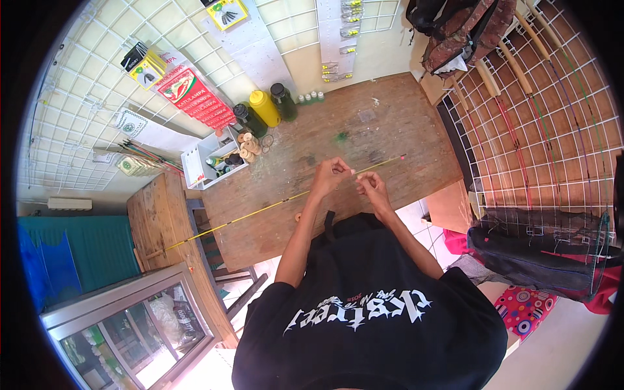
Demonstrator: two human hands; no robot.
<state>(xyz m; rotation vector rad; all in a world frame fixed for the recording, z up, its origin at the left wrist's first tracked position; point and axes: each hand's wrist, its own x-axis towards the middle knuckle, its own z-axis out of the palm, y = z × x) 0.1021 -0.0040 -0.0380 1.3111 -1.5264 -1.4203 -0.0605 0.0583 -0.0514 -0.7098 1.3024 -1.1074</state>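
Observation:
Over the middle of the wooden table [286, 221], my left hand [330, 177] and my right hand [373, 190] are close together, fingertips nearly meeting. Thumb and fingers are pinched on each hand. Whatever they hold is too fine to make out; a small pale spot shows between the fingertips. A long thin yellow rod [260, 209] with dark bands runs across the table beneath or beside my hands. Its right end has a pinkish tip, and its left end reaches over a second wooden bench. A small wooden ring [298, 216] lies by my left forearm.
At the back left stands a white tray [192, 170] of small bottles, beside several wooden discs [247, 147]. Behind these are dark bottles [283, 103], a yellow squeeze bottle [264, 108] and small vials [311, 98]. Wire grid [552, 110] with hanging rods borders the right side.

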